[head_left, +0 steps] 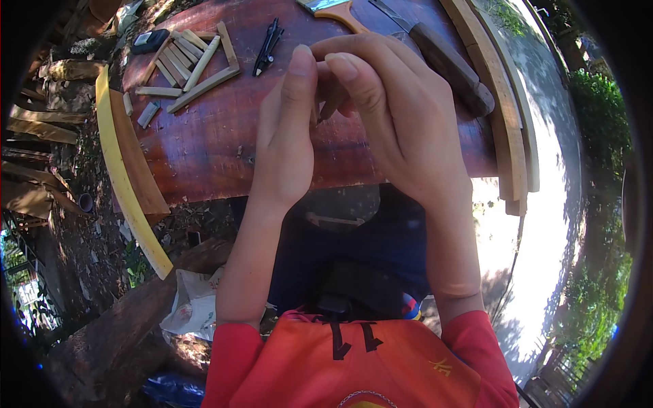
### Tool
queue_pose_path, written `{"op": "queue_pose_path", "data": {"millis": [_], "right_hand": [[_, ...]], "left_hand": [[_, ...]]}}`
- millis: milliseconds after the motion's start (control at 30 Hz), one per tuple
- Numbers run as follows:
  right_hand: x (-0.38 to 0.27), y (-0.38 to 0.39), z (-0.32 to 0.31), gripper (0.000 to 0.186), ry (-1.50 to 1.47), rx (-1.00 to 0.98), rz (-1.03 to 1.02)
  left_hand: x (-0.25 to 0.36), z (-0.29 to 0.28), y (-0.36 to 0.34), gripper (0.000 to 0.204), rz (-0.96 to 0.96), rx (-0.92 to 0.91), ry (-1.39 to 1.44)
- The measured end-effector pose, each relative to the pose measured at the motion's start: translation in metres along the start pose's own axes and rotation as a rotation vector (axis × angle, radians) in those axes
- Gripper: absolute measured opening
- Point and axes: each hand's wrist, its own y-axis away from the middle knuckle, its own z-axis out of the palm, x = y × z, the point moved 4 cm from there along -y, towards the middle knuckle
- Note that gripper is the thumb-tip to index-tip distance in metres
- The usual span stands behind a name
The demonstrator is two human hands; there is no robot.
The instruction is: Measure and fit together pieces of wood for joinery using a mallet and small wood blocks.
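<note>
Above the near part of a reddish-brown tabletop (204, 156), my two hands are raised close together with thumbs up. My left hand (289, 122) curves inward, its fingers mostly hidden behind the thumb. Bent over from the other side, my right hand (405, 102) has its index finger reaching across toward the left thumb. Between the palms a shadowed brownish shape shows, too dark to name. Just right of my right hand lies a blade tool with a dark wooden handle (449, 64). Beyond the fingers rests a paintbrush (340, 12) with an orange-brown handle.
Several short wooden sticks (204, 88) lie at the table's far left, near a small dark device (149, 41) and a grey block (148, 114). A black drawing compass (269, 47) is beside them. Long wooden boards (503, 122) line the right edge; a yellow strip (122, 177) borders the left.
</note>
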Motion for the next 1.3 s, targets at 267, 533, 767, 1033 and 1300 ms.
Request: {"op": "queue_pose_path", "data": {"millis": [267, 533, 767, 1033, 1300], "right_hand": [[-0.001, 0.001, 0.002, 0.028, 0.011, 0.032, -0.058], [0.003, 0.003, 0.004, 0.029, 0.046, 0.091, -0.087], [0.007, 0.005, 0.006, 0.031, 0.092, 0.113, -0.2], [0.021, 0.017, 0.036, 0.058, -0.323, 0.32, -0.079], [0.008, 0.017, 0.059, 0.069, -0.831, 0.389, 0.426]], "left_hand": [[0.002, 0.002, 0.001, 0.068, 0.024, 0.006, 0.021], [-0.003, 0.001, 0.001, 0.067, 0.037, -0.001, 0.054], [-0.002, 0.001, 0.001, 0.066, 0.006, 0.048, 0.029], [-0.001, 0.002, 0.006, 0.066, -0.029, 0.047, -0.019], [0.003, 0.006, 0.01, 0.065, -0.036, 0.011, -0.045]]}}
